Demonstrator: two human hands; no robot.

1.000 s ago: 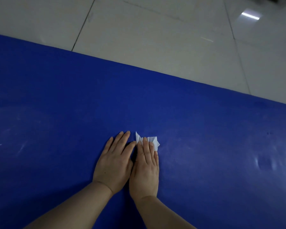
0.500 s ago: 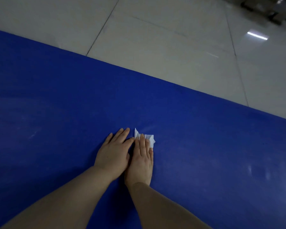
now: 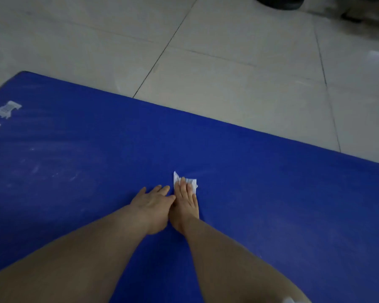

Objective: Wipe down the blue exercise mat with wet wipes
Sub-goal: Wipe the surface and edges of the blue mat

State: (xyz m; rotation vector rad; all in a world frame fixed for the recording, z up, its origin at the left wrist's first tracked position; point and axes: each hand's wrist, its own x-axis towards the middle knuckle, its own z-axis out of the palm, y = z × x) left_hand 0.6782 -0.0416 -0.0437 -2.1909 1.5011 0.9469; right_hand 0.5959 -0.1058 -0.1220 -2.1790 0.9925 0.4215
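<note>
Mat [image 3: 249,204] — flat hands [image 3: 169,206] on wipe [image 3: 190,181]

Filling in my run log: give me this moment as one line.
step: wiping | right hand: flat, presses wet wipe on blue mat | left hand: flat on mat beside it | two white scraps: mat's far-left corner

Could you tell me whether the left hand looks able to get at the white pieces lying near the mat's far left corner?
Probably yes. The left hand rests flat and holds nothing, and only bare blue mat lies between it and the white pieces, though it would need a long stretch.
</note>
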